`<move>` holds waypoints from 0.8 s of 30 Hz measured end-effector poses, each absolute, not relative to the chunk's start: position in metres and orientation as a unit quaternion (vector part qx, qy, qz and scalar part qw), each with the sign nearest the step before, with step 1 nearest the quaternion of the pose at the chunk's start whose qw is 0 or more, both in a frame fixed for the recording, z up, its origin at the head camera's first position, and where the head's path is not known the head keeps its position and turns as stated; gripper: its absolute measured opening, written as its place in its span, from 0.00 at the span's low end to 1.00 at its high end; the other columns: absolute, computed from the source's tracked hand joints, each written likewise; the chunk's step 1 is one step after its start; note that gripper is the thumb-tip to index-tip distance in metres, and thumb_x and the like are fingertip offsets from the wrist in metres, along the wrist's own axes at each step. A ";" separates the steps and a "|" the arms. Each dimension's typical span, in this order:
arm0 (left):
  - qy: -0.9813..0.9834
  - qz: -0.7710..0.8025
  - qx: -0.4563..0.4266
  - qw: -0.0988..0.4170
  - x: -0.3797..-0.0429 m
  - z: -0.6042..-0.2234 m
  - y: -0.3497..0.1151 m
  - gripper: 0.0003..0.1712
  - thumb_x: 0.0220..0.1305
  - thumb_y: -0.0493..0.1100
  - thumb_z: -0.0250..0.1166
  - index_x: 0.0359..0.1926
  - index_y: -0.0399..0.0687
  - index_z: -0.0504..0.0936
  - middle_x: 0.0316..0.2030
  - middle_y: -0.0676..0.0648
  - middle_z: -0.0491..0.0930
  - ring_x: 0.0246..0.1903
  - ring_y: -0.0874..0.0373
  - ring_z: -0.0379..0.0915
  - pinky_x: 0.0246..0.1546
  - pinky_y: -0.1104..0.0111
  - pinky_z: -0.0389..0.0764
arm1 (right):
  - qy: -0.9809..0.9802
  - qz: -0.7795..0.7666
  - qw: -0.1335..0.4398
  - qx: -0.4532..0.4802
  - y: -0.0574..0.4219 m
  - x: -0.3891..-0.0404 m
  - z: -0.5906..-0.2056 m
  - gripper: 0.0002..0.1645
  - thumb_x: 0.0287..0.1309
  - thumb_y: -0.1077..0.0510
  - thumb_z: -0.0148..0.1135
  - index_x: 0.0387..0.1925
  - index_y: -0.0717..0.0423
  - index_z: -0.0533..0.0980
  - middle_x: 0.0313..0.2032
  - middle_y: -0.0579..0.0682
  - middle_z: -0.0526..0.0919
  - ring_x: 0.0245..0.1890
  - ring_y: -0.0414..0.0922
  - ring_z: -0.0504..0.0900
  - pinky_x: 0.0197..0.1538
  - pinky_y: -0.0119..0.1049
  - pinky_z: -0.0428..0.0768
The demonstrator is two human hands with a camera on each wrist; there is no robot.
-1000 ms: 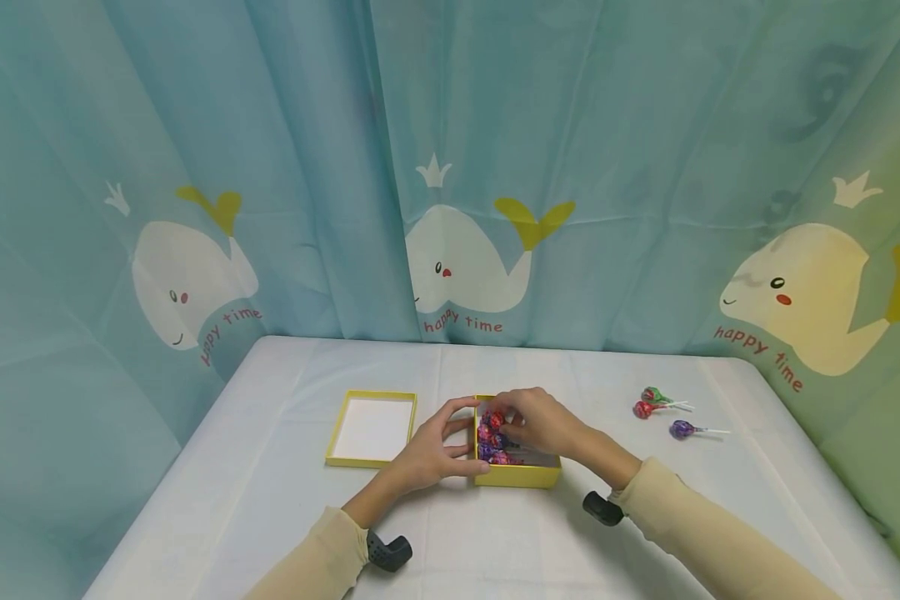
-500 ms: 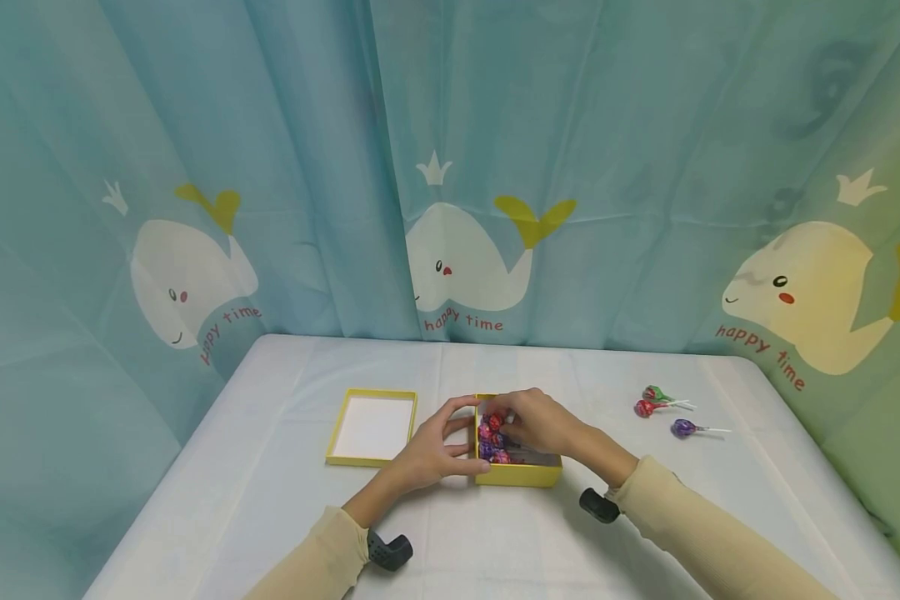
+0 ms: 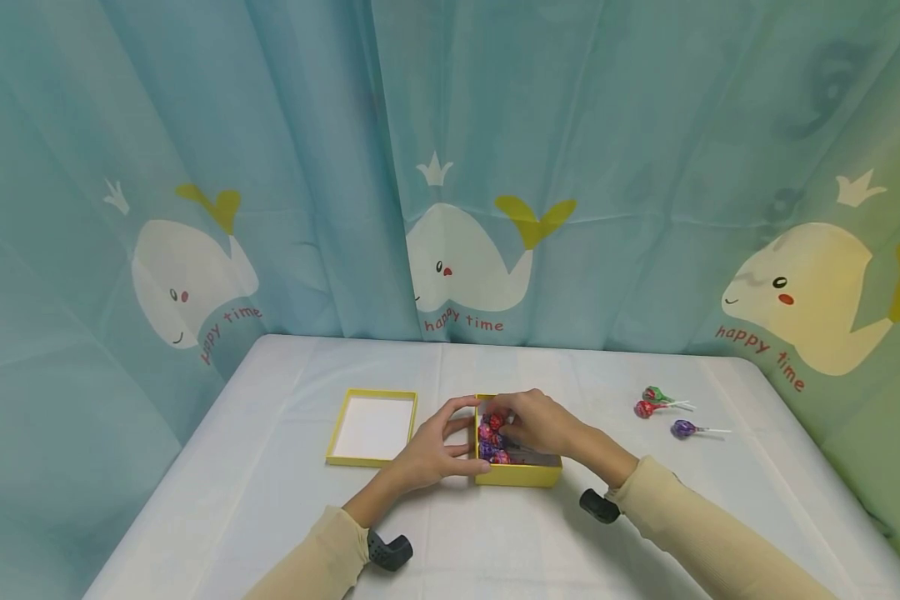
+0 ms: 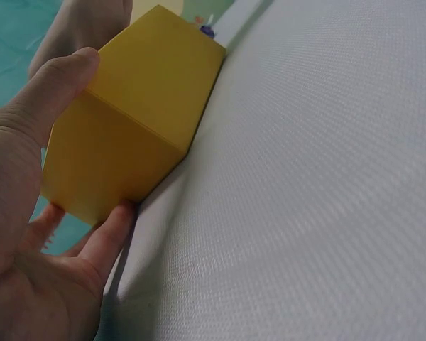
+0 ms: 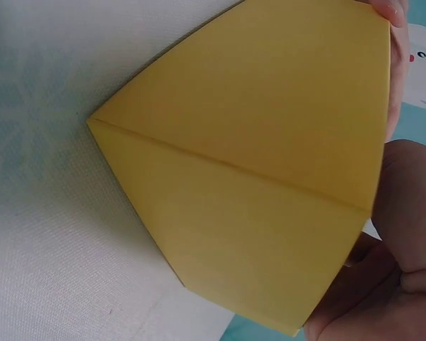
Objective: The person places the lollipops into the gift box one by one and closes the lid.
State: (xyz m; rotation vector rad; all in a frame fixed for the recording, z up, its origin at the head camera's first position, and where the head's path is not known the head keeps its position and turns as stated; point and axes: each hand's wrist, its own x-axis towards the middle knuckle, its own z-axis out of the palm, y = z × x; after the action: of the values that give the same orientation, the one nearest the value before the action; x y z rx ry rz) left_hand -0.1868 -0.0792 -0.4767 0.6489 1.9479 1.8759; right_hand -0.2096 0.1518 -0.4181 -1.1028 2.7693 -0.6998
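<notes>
A yellow box (image 3: 521, 476) without its lid stands on the table, with several wrapped lollipops (image 3: 487, 450) gathered at its left end. My left hand (image 3: 427, 450) holds the box at that end: in the left wrist view the thumb presses on the front top edge and the fingers (image 4: 110, 231) spread against the end wall. From the right, my right hand (image 3: 540, 425) reaches down into the box, its bent fingers pinching a red lollipop (image 3: 497, 421) among the others. In the right wrist view the box's walls (image 5: 255, 192) hide the fingertips.
A yellow-rimmed lid (image 3: 356, 462) lies inside up to the left of the box. At the right of the table are a green lollipop (image 3: 652, 394), a red one (image 3: 644, 409) and a purple one (image 3: 683, 429). A whale-print curtain (image 3: 330, 250) hangs behind the table.
Hardly anything differs: the right hand has shifted very slightly within the box. My left hand and the box stay in place.
</notes>
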 end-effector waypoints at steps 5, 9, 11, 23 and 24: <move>0.691 0.662 0.230 0.178 -0.186 -0.476 -0.079 0.52 0.56 0.37 0.79 0.76 0.55 0.61 0.77 0.42 0.57 0.75 0.43 0.56 0.63 0.59 0.78 | 0.904 -0.229 0.039 -0.360 0.152 -0.209 -0.418 0.19 0.60 0.70 0.70 0.54 0.61 0.81 0.42 0.52 0.88 0.41 0.46 0.85 0.46 0.44 0.87; 0.691 0.662 0.229 0.177 -0.186 -0.476 -0.079 0.51 0.56 0.37 0.79 0.76 0.55 0.61 0.77 0.42 0.57 0.75 0.43 0.56 0.63 0.60 0.78 | 0.901 -0.231 0.039 -0.365 0.153 -0.210 -0.419 0.20 0.61 0.70 0.69 0.55 0.62 0.81 0.42 0.53 0.88 0.40 0.45 0.85 0.44 0.42 0.87; 0.692 0.661 0.229 0.176 -0.186 -0.476 -0.079 0.51 0.56 0.37 0.79 0.76 0.55 0.61 0.77 0.42 0.57 0.75 0.43 0.56 0.63 0.60 0.78 | 0.900 -0.230 0.039 -0.368 0.153 -0.210 -0.419 0.20 0.61 0.70 0.69 0.55 0.62 0.81 0.42 0.53 0.88 0.40 0.45 0.85 0.43 0.41 0.87; 0.694 0.659 0.231 0.176 -0.186 -0.477 -0.079 0.51 0.57 0.37 0.79 0.76 0.55 0.61 0.77 0.42 0.57 0.75 0.43 0.56 0.64 0.59 0.78 | 0.894 -0.233 0.046 -0.380 0.156 -0.209 -0.414 0.21 0.62 0.68 0.69 0.56 0.65 0.79 0.42 0.54 0.88 0.39 0.44 0.85 0.41 0.39 0.87; 0.693 0.660 0.231 0.176 -0.186 -0.477 -0.079 0.51 0.57 0.37 0.79 0.76 0.55 0.61 0.77 0.42 0.57 0.75 0.42 0.56 0.64 0.59 0.78 | 0.892 -0.235 0.048 -0.383 0.157 -0.209 -0.413 0.21 0.62 0.68 0.69 0.56 0.65 0.79 0.42 0.54 0.88 0.39 0.44 0.86 0.41 0.39 0.87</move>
State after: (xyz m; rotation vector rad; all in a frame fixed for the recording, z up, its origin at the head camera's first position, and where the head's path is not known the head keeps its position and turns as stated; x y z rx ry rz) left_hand -0.1861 -0.0793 -0.4772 0.6549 1.9629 1.8677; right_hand -0.2090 0.1573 -0.4127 -1.1680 2.7201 -0.7164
